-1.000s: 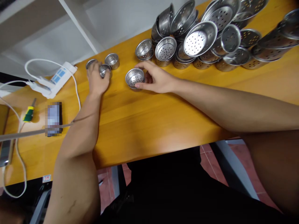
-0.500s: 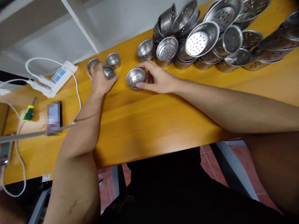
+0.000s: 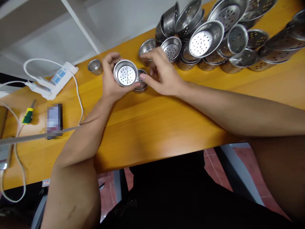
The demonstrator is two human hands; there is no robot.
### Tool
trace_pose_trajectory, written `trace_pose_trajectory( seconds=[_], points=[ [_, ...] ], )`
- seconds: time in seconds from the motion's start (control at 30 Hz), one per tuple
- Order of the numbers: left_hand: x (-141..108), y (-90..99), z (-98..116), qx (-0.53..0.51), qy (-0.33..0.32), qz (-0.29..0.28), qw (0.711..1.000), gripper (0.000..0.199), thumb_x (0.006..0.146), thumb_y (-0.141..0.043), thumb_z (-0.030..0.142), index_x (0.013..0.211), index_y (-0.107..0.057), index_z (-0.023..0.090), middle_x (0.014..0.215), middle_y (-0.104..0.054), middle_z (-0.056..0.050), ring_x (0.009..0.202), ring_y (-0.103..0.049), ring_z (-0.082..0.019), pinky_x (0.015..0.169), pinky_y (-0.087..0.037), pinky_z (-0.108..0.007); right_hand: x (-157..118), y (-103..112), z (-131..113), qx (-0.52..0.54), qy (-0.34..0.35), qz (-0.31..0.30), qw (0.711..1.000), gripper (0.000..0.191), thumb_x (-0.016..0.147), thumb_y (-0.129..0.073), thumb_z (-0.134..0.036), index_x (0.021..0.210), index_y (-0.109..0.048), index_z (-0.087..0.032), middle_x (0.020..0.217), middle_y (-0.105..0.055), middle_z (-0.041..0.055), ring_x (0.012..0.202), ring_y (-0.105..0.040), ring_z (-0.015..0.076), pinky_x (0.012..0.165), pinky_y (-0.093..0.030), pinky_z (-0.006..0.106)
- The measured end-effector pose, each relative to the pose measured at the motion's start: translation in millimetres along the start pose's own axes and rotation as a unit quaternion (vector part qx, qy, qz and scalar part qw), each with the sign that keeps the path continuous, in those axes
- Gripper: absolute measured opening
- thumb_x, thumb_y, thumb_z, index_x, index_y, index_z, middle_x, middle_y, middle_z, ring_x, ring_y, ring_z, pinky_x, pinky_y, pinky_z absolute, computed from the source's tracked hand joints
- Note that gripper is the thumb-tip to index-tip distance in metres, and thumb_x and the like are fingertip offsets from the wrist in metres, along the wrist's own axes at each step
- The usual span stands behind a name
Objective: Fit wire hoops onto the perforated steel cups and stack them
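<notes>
My left hand (image 3: 111,81) holds a perforated metal cup (image 3: 125,73) above the wooden table, its opening tilted toward me. Partly behind that cup, a small stack of metal cups (image 3: 141,86) stands on the table. Just right of the stack is my right hand (image 3: 164,73), its thumb and fingers apart with nothing seen between them. A single small cup (image 3: 95,66) stands farther left. Behind my right fingers, another cup (image 3: 147,47) is partly hidden.
Many perforated metal cups (image 3: 206,39) are piled at the back right. On the left lie a white power strip (image 3: 60,78) with cables, a phone (image 3: 54,121) and a green-yellow tool (image 3: 28,115). The table's front edge (image 3: 152,160) runs before my lap.
My left hand has moved right and lifted a cup from the left group to beside the stack. My right hand has let go of the stack, its fingers now a little higher.
</notes>
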State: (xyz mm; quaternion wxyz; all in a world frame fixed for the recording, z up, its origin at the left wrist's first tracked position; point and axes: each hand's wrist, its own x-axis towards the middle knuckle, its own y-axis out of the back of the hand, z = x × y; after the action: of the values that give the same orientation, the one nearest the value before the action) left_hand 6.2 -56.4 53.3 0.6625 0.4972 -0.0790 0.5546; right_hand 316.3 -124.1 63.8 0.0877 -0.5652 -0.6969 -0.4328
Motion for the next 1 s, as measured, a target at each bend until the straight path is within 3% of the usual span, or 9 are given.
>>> trace_pose_trajectory(
  seconds=[0.1,0.2,0.33,0.47,0.6,0.77,0.9,1.0],
  points=[
    [-6.2,-13.1,10.6,-0.018,-0.016,-0.017,1.000,0.127,0.083,-0.093,0.119,0.172,-0.045,0.041,0.169,-0.073,-0.009,0.153,-0.079,-0.036,0.132,-0.071,-0.066,2.4,8.2,-14.1,-0.034,0.033,0.010,0.999,0.079,0.130,-0.060,-0.091,0.182,-0.066,-0.032,0.179,-0.064,0.0214,0.140,-0.079,0.0430,0.117,-0.078,0.061],
    [-7.2,-17.0,6.5,-0.039,-0.070,-0.026,0.996,0.122,0.084,-0.092,0.120,0.171,-0.053,0.044,0.159,-0.080,-0.006,0.148,-0.085,-0.037,0.126,-0.075,-0.066,2.5,7.7,-16.7,-0.063,0.101,-0.021,0.993,0.066,0.134,-0.062,-0.077,0.181,-0.068,-0.031,0.177,-0.068,0.0204,0.159,-0.072,0.0475,0.127,-0.074,0.067],
    [-3.9,-17.5,-4.3,-0.051,-0.163,-0.018,0.985,0.111,0.096,-0.092,0.108,0.178,-0.054,0.044,0.159,-0.082,-0.008,0.144,-0.087,-0.037,0.120,-0.077,-0.066,-1.0,-0.9,-8.8,-0.082,0.159,-0.070,0.981,0.054,0.139,-0.050,-0.049,0.187,-0.064,-0.028,0.181,-0.067,0.0166,0.165,-0.073,0.0442,0.135,-0.069,0.070],
    [-5.1,-19.5,-10.7,-0.056,-0.121,-0.045,0.990,0.115,0.093,-0.093,0.110,0.178,-0.054,0.043,0.164,-0.078,-0.010,0.157,-0.082,-0.043,0.138,-0.068,-0.072,-3.4,-2.7,-7.5,-0.102,0.143,-0.096,0.980,0.059,0.136,-0.052,-0.037,0.193,-0.057,-0.026,0.188,-0.062,0.0166,0.168,-0.073,0.0447,0.137,-0.068,0.068],
    [-8.1,-20.5,-15.5,-0.046,-0.077,-0.053,0.995,0.118,0.090,-0.097,0.110,0.177,-0.056,0.043,0.168,-0.076,-0.011,0.164,-0.078,-0.045,0.144,-0.065,-0.072,-3.9,-1.0,-13.2,-0.109,0.136,-0.101,0.979,0.061,0.136,-0.050,-0.034,0.196,-0.052,-0.023,0.194,-0.058,0.0187,0.173,-0.069,0.0456,0.141,-0.064,0.068],
    [-6.4,-20.5,-21.5,-0.045,-0.142,-0.041,0.988,0.115,0.094,-0.093,0.110,0.180,-0.052,0.044,0.164,-0.080,-0.010,0.154,-0.083,-0.040,0.132,-0.073,-0.070,-6.8,-0.5,-16.6,-0.134,0.126,-0.118,0.976,0.055,0.140,-0.045,-0.040,0.191,-0.056,-0.022,0.187,-0.064,0.0187,0.159,-0.077,0.0436,0.134,-0.068,0.064],
    [-6.2,-20.9,-23.5,-0.050,-0.111,-0.053,0.991,0.123,0.086,-0.097,0.114,0.177,-0.057,0.042,0.164,-0.079,-0.011,0.158,-0.082,-0.045,0.142,-0.068,-0.074,-7.6,3.6,-16.9,-0.141,0.121,-0.133,0.973,0.047,0.141,-0.044,-0.043,0.177,-0.066,-0.022,0.177,-0.067,0.0168,0.146,-0.080,0.0404,0.127,-0.068,0.061],
    [-7.1,-19.6,-17.8,-0.047,-0.082,-0.060,0.994,0.116,0.088,-0.101,0.108,0.176,-0.059,0.043,0.166,-0.079,-0.011,0.163,-0.080,-0.045,0.147,-0.064,-0.073,-6.3,7.4,-17.7,-0.126,0.124,-0.140,0.974,0.040,0.140,-0.049,-0.048,0.163,-0.071,-0.024,0.168,-0.069,0.0151,0.142,-0.079,0.0388,0.122,-0.069,0.057]
  ],
)
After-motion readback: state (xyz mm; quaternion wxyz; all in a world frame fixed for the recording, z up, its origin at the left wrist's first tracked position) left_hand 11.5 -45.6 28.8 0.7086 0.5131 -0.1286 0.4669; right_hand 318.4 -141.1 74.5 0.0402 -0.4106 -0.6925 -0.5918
